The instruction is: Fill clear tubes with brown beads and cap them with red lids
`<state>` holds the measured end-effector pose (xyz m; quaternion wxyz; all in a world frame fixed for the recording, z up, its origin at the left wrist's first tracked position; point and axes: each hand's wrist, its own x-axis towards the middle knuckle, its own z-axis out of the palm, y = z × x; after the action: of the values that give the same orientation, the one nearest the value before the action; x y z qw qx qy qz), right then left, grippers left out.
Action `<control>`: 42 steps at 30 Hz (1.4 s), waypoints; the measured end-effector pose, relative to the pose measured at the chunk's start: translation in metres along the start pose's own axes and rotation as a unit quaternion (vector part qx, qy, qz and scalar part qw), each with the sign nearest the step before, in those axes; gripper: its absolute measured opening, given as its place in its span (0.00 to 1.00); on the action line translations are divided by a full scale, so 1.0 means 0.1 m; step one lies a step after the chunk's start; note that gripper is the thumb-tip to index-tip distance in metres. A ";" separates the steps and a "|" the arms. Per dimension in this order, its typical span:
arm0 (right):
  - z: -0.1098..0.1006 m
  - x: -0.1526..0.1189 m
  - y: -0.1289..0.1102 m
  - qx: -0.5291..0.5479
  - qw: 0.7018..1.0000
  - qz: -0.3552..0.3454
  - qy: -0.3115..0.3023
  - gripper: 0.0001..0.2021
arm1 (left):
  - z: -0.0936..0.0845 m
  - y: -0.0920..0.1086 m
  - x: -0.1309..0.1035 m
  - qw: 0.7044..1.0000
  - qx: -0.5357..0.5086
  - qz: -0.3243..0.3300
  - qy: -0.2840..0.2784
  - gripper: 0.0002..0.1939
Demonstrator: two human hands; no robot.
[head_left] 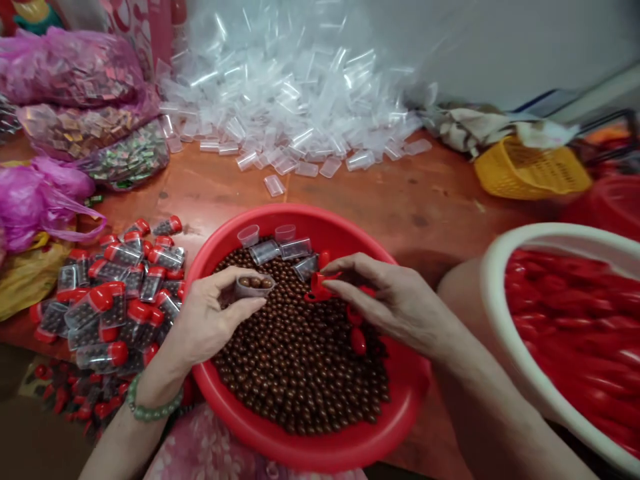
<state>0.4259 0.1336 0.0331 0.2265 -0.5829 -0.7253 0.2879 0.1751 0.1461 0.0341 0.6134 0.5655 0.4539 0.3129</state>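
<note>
Clear oval vial (253,292) (left hand (213,317)), glossy brown balls (295,353), red cap (319,287)

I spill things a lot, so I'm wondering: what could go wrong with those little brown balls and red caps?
The left hand holds an open clear container with brown balls showing at its mouth; tipping it might spill some into the red basin.

The red cap pinched in the right hand could slip among the balls below.

The red-capped containers heaped near the table's front edge might slide off if bumped.
</note>
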 end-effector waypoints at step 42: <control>0.17 0.11 -0.66 0.351 0.931 0.069 0.070 0.12 | 0.04 -0.05 -0.10 0.961 -0.270 -0.032 -0.047 0.15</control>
<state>0.3650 0.1320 0.0653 0.4461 -0.5340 -0.5183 0.4972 0.1743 0.1351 0.0314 0.7736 0.3783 0.3412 0.3768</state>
